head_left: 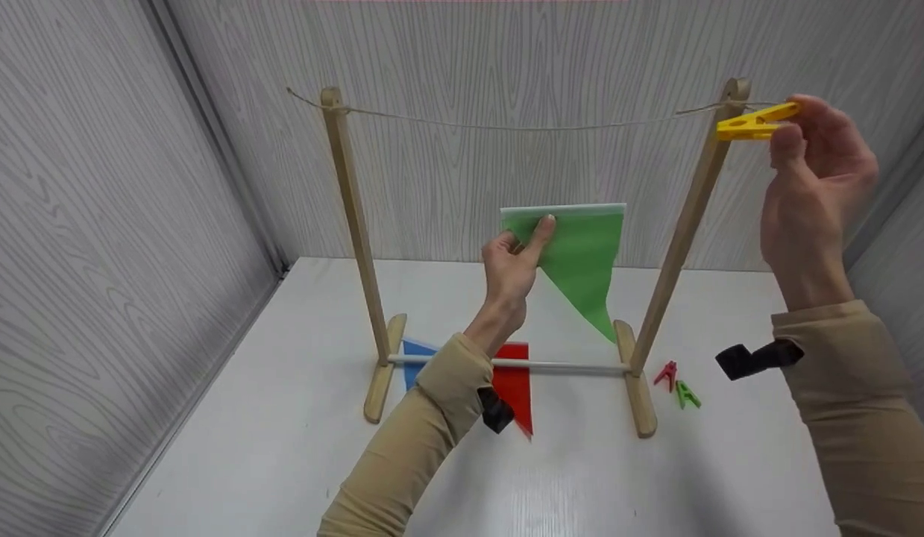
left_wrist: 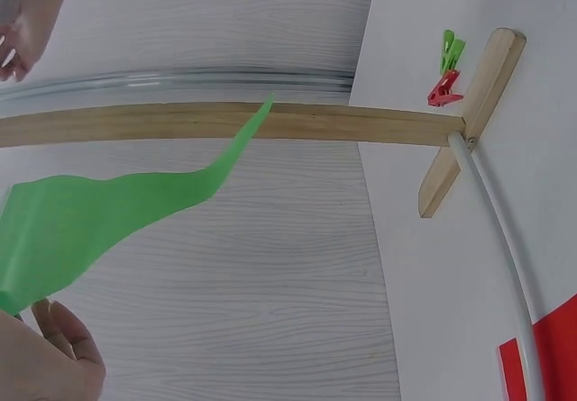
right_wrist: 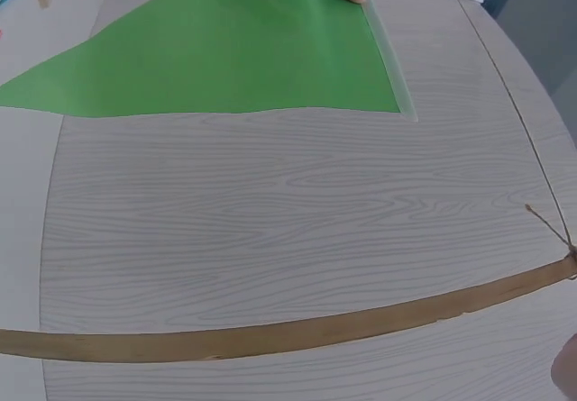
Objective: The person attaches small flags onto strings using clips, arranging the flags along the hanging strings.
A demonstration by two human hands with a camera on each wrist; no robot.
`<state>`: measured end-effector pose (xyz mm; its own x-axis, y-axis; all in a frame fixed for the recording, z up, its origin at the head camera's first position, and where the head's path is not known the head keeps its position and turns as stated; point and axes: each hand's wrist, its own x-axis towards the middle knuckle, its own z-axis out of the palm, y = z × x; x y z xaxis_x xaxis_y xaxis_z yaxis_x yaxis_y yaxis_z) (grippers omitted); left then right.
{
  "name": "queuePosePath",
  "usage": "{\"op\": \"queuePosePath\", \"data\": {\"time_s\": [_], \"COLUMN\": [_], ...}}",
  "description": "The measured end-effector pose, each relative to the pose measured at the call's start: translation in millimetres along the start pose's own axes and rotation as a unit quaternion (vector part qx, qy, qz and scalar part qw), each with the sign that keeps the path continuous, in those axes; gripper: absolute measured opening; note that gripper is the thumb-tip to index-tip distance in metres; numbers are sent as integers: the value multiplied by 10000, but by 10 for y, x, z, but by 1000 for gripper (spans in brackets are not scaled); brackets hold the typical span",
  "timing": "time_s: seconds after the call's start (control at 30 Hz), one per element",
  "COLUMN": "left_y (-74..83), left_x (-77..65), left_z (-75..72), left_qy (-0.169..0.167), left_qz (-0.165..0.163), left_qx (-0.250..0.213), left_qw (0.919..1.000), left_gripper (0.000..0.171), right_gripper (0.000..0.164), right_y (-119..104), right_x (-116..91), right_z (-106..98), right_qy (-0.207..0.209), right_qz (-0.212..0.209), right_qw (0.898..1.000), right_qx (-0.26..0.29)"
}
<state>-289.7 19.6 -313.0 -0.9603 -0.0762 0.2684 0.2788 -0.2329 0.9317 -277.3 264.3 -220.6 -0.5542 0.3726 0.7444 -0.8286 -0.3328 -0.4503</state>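
Observation:
A green pennant flag (head_left: 581, 253) with a pale top edge hangs from my left hand (head_left: 512, 268), which pinches it near its upper left corner. Its pointed end droops down to the right, below the string (head_left: 536, 128) and apart from it. Up at the right post, my right hand (head_left: 823, 171) holds a yellow clothespin (head_left: 756, 123) between thumb and fingers, its nose pointing left. In the right wrist view the green flag (right_wrist: 243, 50) spreads across the top, and only a fingertip of the right hand (right_wrist: 566, 369) shows.
Two wooden posts (head_left: 355, 224) on feet carry the string and a white crossbar (head_left: 566, 365). On the white table lie a blue flag (head_left: 413, 358) and a red flag (head_left: 512, 388), partly hidden by my left arm. Red (head_left: 667, 374) and green (head_left: 686, 394) clothespins lie right of the stand.

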Motion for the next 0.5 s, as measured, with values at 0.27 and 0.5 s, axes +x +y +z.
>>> {"op": "queuePosePath", "data": {"time_s": [0.27, 0.5], "left_y": [101, 208], "left_x": [35, 94], "left_z": [109, 232], "left_qy": [-148, -212], "left_qz": [84, 69], "left_qx": [-40, -105], "left_qw": [9998, 9997], "left_gripper": [27, 28], "right_gripper": [28, 21], "right_y": [-54, -35], "right_x": [190, 340], "right_z": [85, 87], "right_qy": [10, -534], "right_qz": [-78, 181], "right_qw": [9995, 9966], "right_qx": [-306, -598]}}
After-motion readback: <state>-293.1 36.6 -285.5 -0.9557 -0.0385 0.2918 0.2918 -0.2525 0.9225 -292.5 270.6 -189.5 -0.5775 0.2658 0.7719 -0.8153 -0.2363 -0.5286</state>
